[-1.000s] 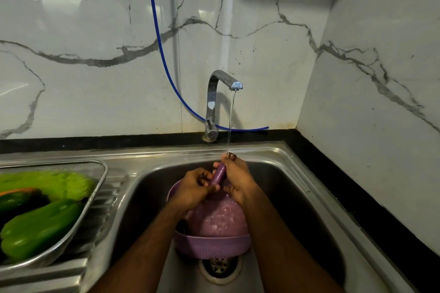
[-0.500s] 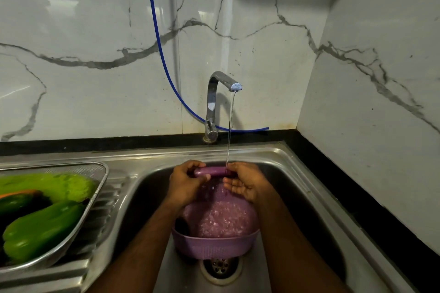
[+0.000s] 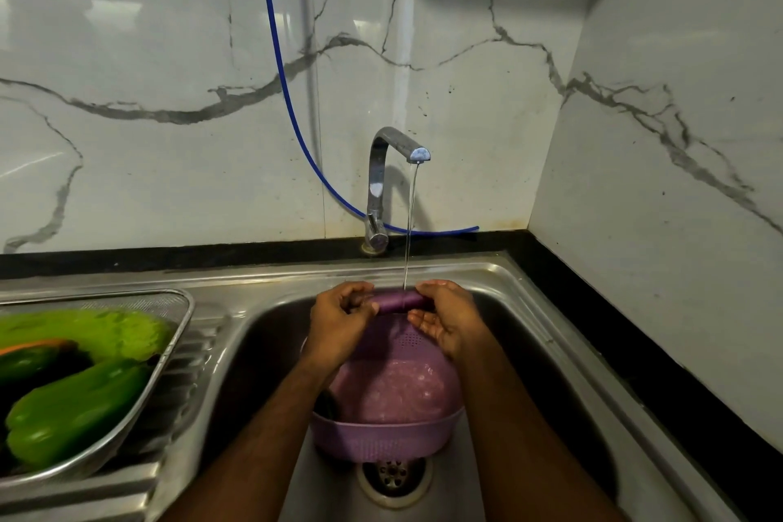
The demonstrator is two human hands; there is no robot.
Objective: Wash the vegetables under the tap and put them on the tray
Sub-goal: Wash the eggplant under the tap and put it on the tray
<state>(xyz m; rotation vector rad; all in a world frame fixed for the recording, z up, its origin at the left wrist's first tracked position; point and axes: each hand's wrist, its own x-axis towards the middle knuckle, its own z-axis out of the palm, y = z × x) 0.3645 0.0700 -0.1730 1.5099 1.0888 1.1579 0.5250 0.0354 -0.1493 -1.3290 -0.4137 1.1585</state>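
I hold the purple eggplant [image 3: 398, 301] level under the tap [image 3: 398, 148] stream, left hand [image 3: 339, 318] curled round one end, right hand [image 3: 445, 316] cupping the other, so it looks mid-rinse, while green peppers [image 3: 76, 407] already sit in the tray [image 3: 178, 335] well off to my left.

place: home kitchen | signs: steel sink [image 3: 529, 301] with tap [image 3: 381, 182], marble-look wall tiles [image 3: 148, 55], vegetables in tray [image 3: 178, 331] left
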